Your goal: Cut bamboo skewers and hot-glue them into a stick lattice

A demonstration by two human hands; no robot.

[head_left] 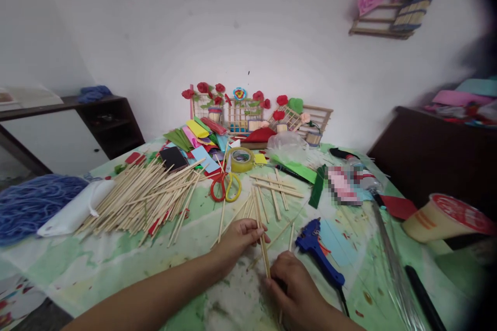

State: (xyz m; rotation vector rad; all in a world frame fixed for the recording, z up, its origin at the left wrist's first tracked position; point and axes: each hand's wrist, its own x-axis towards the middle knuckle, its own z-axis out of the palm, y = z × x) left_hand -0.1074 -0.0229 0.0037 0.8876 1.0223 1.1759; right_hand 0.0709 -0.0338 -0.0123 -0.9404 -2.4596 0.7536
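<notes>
My left hand (238, 238) pinches the upper part of a couple of thin wooden sticks (261, 230) that lie on the green table cover (116, 264). My right hand (293, 289) is closed on the near ends of the same sticks. More loose sticks (274, 189) lie crossed just beyond my hands. A blue glue gun (316, 251) rests on the table right of my right hand.
A big heap of sticks (143, 196) lies at the left beside a white bag (75, 209) and blue yarn (31, 204). Red-and-yellow scissors (224, 186), a tape roll (240, 159), coloured foam sheets (198, 137) and stick-frame crafts with red flowers (248, 111) sit behind. A tipped cup (442, 220) lies at the right.
</notes>
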